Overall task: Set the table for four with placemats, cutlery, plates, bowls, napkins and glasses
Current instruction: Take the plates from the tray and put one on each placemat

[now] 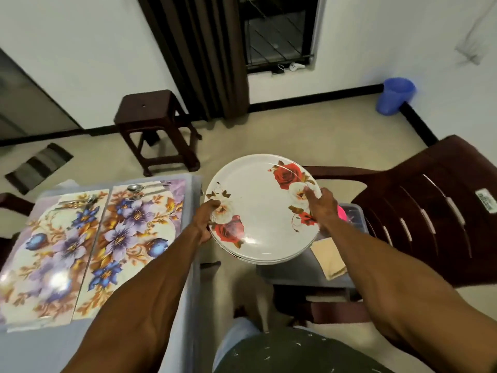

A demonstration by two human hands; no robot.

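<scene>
Holding the plate stack (262, 208) beside the tabletop (172, 292), my hands, left hand (205, 220) and right hand (322, 208), grip opposite rims; placemats (102, 238) and cutlery (142, 190) are down (two visible), plates, bowls, napkins, glasses remain.

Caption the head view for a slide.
Both hands, left hand and right hand, grip a stack of rose-patterned plates beside floral placemats.

Plates (262, 208): glossy, smooth. Placemats (88, 246): glossy. Cutlery (139, 191): shiny metal. Chair (430, 211): glossy plastic. Curtain (199, 55): cloth.
</scene>
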